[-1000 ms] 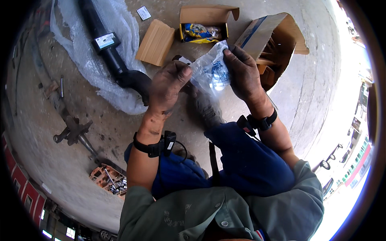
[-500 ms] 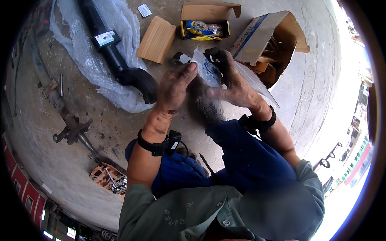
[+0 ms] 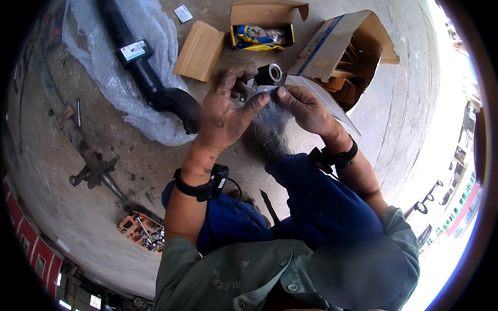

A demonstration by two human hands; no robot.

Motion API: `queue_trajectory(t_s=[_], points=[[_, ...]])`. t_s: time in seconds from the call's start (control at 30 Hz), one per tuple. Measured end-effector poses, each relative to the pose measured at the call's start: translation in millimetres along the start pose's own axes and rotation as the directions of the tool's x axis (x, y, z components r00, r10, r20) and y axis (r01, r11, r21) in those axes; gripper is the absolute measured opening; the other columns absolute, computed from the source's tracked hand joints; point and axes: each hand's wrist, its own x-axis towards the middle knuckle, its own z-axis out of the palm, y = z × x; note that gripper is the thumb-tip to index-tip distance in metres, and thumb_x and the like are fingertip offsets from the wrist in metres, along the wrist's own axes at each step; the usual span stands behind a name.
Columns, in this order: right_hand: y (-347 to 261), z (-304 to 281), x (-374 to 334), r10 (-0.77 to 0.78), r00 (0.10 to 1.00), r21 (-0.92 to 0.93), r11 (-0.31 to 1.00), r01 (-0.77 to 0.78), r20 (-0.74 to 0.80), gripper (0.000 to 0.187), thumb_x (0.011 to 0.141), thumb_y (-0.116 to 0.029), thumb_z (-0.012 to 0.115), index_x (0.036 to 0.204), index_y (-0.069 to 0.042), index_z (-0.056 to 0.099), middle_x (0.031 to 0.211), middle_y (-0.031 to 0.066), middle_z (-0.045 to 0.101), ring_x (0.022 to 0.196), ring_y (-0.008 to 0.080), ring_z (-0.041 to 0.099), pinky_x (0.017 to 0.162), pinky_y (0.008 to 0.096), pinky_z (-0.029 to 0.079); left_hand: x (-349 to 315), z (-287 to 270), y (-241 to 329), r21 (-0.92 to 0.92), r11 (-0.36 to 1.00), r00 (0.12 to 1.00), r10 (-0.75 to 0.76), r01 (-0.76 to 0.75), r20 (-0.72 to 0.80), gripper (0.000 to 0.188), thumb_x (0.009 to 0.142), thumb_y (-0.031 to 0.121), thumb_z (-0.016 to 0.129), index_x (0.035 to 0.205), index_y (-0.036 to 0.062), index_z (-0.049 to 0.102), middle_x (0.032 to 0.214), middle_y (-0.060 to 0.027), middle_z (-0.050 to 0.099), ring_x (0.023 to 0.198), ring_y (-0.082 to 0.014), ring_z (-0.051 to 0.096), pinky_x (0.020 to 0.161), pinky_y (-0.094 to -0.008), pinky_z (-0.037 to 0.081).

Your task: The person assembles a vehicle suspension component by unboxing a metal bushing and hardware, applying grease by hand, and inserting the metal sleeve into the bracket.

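Observation:
A crumpled clear plastic bag (image 3: 267, 116) hangs between my two hands over my shoe. My left hand (image 3: 223, 114) has its thumb pressed on the bag's upper edge, with the fingers curled on the far side. From the right, my right hand (image 3: 308, 109) pinches the same edge, thumb on top; its other fingers are mostly hidden. Just beyond the fingertips shows a short black cylindrical part (image 3: 270, 75) with a shiny metal ring at its end. Whether it sits in the bag or against my fingers, I cannot tell.
A long black shaft (image 3: 140, 67) lies on bubble wrap at the left. Beyond my hands are a brown carton (image 3: 199, 50), an open box (image 3: 270, 13) of bagged parts and a large open cardboard box (image 3: 332, 44). A rusty axle (image 3: 93, 166) and a socket set (image 3: 140, 230) lie left.
My right hand has come down and closed on the bag's edge. My left thumb has shifted right. The black part with the metal ring now shows beyond my fingers.

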Motion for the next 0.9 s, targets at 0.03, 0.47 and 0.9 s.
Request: queue_trajectory(t_s=[0.03,0.47,0.9], points=[[0.7,0.4,0.7,-0.001,1.000,0.041,0.999,0.000,0.009,0.045,0.103,-0.040,0.048,0.116,0.002,0.061,0.091,0.0041,0.065,0.085,0.0091,0.054,0.077,0.0294,0.048,1.5,1.8,-4.0,-0.029,0.998,0.998,0.057,-0.056,0.040,0.028,0.088,0.022,0.074,0.104,0.0026,0.062,0.088,-0.0078,0.065,0.082,-0.0167,0.061,0.078,-0.0300,0.049],[-12.6,5.3,4.6,-0.148,0.986,-0.459,0.883,0.097,-0.075,0.032,0.102,-0.029,0.054,0.103,0.001,0.064,0.073,0.0151,0.064,0.061,0.0225,0.059,0.059,0.0360,0.048,-1.8,-4.7,-3.6,-0.074,0.988,0.967,-0.118,0.138,0.225,0.031,0.095,0.032,0.066,0.094,0.0003,0.065,0.079,-0.0082,0.064,0.074,-0.0139,0.058,0.069,-0.0283,0.047],[-3.9,14.6,12.1,0.046,0.994,-0.255,0.964,-0.071,-0.102,0.035,0.087,-0.021,0.073,0.112,0.003,0.067,0.091,0.0075,0.070,0.081,0.0106,0.062,0.078,0.0279,0.052,-15.1,19.9,-43.4,0.134,0.950,0.956,0.269,-0.283,0.115,0.027,0.101,0.023,0.053,0.108,0.0015,0.068,0.087,-0.0190,0.069,0.076,-0.0321,0.066,0.069,-0.0331,0.052]])
